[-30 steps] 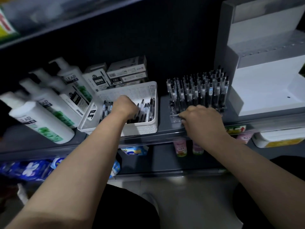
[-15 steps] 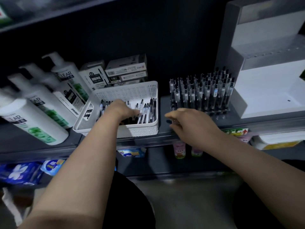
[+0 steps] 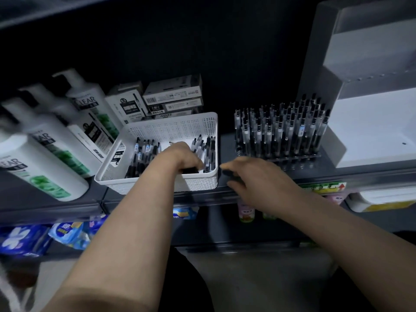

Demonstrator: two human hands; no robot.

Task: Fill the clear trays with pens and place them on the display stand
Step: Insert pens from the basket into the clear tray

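Evidently gathering stock, left hand (image 3: 180, 156) curls into loose black-capped pens (image 3: 144, 152) in white perforated plastic basket (image 3: 171, 122), grip hidden; right hand (image 3: 254, 179) hovers open, likely to receive them, near clear pen-filled tray (image 3: 295, 156).

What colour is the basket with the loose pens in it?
The basket is white, with small holes across its walls, seen best in the head view.

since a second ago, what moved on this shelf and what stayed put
The right hand left the front of the clear plastic tray of upright pens and slid left toward the white perforated basket, its fingers now loosely extended. The left hand stayed in the basket, fingers curled on the loose black pens. The tray, the basket and the white shampoo bottles kept their places.
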